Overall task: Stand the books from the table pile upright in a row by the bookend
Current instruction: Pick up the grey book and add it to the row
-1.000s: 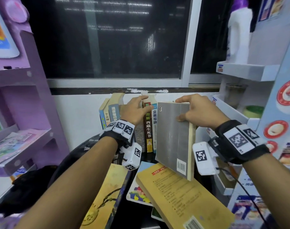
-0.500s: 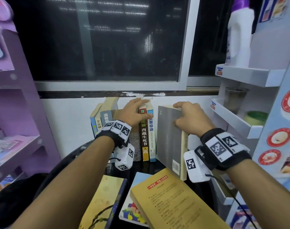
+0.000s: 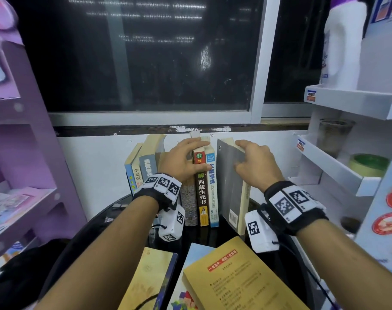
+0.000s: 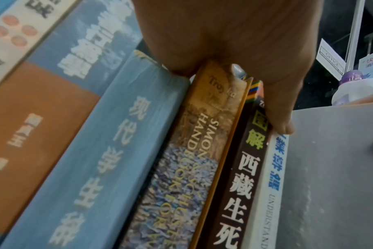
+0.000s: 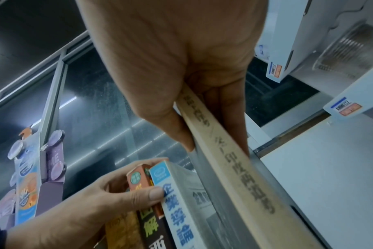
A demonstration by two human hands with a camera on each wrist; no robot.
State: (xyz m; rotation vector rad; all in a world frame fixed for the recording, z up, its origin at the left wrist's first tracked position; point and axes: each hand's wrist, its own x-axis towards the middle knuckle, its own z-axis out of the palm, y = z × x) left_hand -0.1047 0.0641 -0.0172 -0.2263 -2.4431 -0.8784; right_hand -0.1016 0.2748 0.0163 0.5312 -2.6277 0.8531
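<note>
Several books stand upright in a row (image 3: 201, 193) against the white wall. My left hand (image 3: 184, 159) grips the tops of the brown-spined book (image 4: 243, 168) and white-and-blue book (image 5: 177, 210), fingers behind, thumb on the spines. My right hand (image 3: 255, 166) pinches the top of a grey-covered book (image 3: 229, 191), which stands nearly upright at the row's right end, its cover against the white-and-blue book (image 4: 273, 176). Its page edge (image 5: 234, 160) runs between thumb and fingers. A yellow book (image 3: 235, 280), a gold-and-blue book (image 3: 150, 278) and a colourful one (image 3: 186, 287) lie flat nearer me. No bookend shows.
The round black table (image 3: 114, 211) stands against the wall under a dark window. A white shelf unit (image 3: 338, 166) close on the right holds a plastic cup (image 3: 333, 135), a green tape roll (image 3: 367, 164) and a white bottle (image 3: 342, 41). A purple shelf unit (image 3: 23, 153) stands left.
My right hand has brought the grey book down and away from me, from tilted in the air to upright against the row's right end. My left hand stayed on the row.
</note>
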